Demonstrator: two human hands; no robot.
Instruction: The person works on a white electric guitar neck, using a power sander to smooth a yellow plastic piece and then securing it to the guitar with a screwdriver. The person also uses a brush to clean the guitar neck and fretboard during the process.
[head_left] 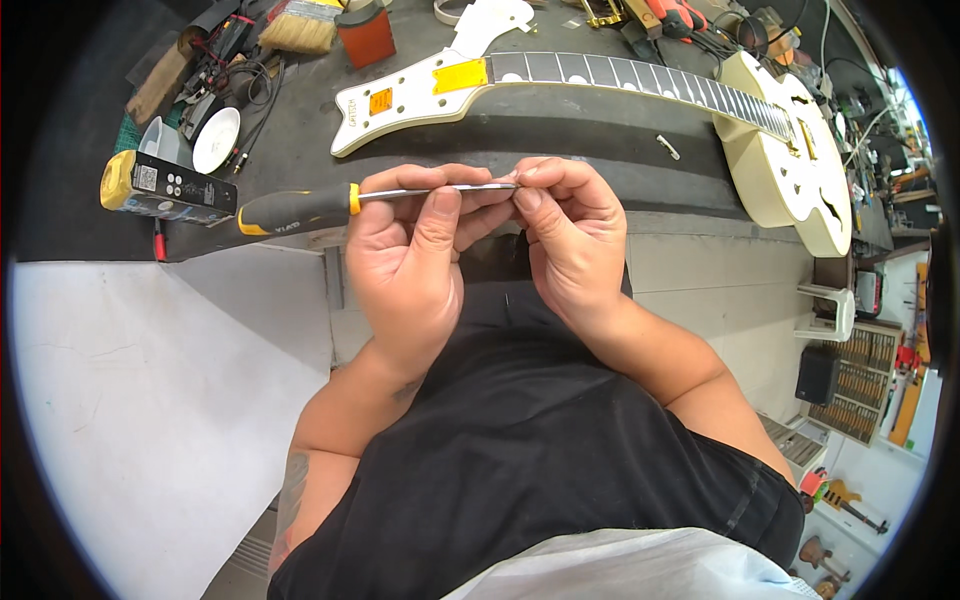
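A screwdriver [300, 209] with a black and yellow handle lies level in front of me, its tip toward the right. My left hand [408, 255] is closed on its metal shaft, thumb along the near side. At the tip, my right hand [575, 235] pinches with thumb and fingertips; anything small between them is too hidden to make out. Beyond both hands a cream electric guitar [745, 150] rests on the dark workbench [590, 150]. Its headstock [405, 105] points left, without tuners, and the neck [620, 72] runs right to the body.
Left on the bench stand a black and yellow box [170, 188], a white dish [216, 140] and a red marker [160, 242]. A brush [300, 28] and an orange-red container [367, 38] sit farther back. A white stool [828, 312] is on the floor at right.
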